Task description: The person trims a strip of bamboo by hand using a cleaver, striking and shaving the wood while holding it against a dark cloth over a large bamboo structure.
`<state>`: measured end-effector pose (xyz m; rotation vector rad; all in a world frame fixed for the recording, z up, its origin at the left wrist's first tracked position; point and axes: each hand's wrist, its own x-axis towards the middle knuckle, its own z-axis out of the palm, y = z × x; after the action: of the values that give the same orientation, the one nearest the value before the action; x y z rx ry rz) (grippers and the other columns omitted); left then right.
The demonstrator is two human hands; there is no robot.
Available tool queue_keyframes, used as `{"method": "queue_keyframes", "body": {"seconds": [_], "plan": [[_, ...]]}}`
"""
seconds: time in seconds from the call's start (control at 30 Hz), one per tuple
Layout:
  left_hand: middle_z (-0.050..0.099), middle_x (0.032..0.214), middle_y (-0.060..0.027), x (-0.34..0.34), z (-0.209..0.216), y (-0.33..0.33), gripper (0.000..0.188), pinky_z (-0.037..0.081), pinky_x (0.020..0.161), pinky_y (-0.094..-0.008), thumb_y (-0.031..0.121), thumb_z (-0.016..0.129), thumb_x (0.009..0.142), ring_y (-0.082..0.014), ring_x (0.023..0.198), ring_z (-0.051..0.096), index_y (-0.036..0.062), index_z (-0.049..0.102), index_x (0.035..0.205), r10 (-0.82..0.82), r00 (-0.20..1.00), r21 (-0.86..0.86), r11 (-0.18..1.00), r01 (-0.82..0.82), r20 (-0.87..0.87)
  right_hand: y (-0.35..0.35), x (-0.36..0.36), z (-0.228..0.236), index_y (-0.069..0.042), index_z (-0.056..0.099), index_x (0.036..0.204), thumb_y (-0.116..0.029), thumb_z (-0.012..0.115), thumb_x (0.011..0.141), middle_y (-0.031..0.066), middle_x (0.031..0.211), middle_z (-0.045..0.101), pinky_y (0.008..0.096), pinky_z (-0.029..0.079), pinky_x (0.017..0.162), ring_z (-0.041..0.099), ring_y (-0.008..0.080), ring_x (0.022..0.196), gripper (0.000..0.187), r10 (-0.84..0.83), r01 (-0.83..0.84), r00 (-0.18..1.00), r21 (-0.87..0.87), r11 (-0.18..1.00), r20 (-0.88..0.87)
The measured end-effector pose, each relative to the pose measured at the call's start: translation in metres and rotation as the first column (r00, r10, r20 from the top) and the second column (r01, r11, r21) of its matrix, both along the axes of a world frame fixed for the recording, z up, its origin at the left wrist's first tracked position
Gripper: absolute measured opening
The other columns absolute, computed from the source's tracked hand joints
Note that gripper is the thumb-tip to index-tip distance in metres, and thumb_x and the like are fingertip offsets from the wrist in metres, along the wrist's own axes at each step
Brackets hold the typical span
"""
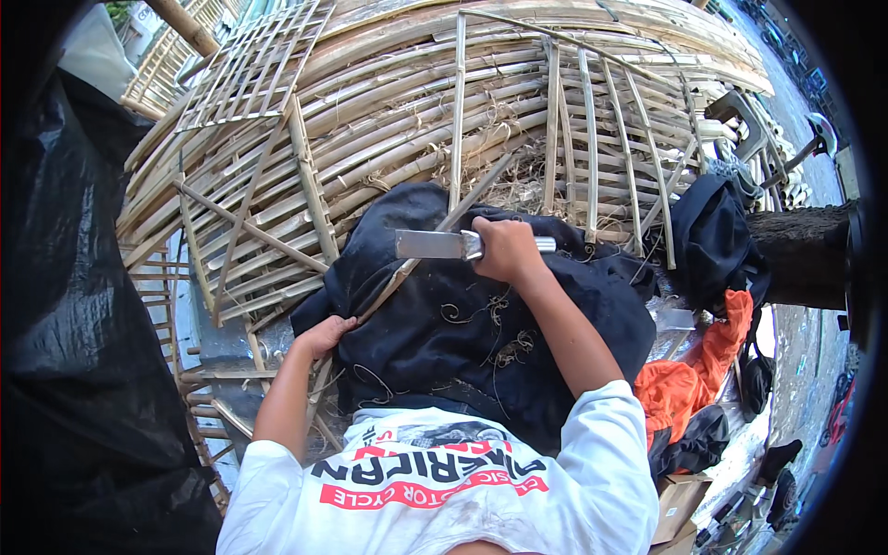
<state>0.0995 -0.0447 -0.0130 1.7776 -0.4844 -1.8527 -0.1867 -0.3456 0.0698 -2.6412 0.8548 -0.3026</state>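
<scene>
My right hand [506, 251] is closed around the metal handle of a broad-bladed knife [430, 244], its blade pointing left. The blade lies across a long, thin bamboo strip [393, 282] that slants up and to the right over my lap. Whether its edge bites into the strip I cannot tell. My left hand [326, 336] grips the strip's lower end between thumb and fingers. Under both hands a black cloth [435, 342] covers my legs, with curled bamboo shavings [513, 350] scattered on it.
Split bamboo slats [388, 120] spread out ahead, with a bamboo lattice [254, 65] at the upper left. A black tarp [83, 324] hangs at the left. To the right are a log [800, 250], an orange cloth [671, 388], a cardboard box [680, 504] and an axe-like tool [819, 137].
</scene>
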Motion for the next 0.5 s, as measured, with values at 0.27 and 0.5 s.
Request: {"method": "queue_keyframes", "body": {"seconds": [0.27,0.5], "plan": [[0.071,0.101,-0.0063,0.0,-0.004,-0.002,0.054,0.054,0.086,-0.0342,0.05,0.054,0.097,-0.0153,0.089,0.067,-0.0018,0.068,0.105,0.053,0.992,0.013,0.999,-0.052,-0.112,-0.158,-0.09,-0.04,0.002,0.066,0.084,-0.022,0.062,0.077,0.0219,0.066,0.063,0.0437,0.048,0.057,0.064,0.0288,0.06,0.026,-0.779,0.75,0.584,0.216,0.625,0.228],[0.068,0.075,0.0014,-0.026,0.039,0.001,0.048,0.046,0.059,-0.0259,0.044,0.054,0.099,-0.0062,0.063,0.058,0.0012,0.073,0.087,0.065,0.982,-0.138,0.99,-0.04,0.178,-0.066,-0.162,0.005,0.003,0.057,0.091,-0.013,0.064,0.079,0.0147,0.063,0.056,0.0351,0.045,0.058,0.057,0.0204,0.058,0.021,-0.603,0.601,0.722,0.124,0.79,0.339]]}}
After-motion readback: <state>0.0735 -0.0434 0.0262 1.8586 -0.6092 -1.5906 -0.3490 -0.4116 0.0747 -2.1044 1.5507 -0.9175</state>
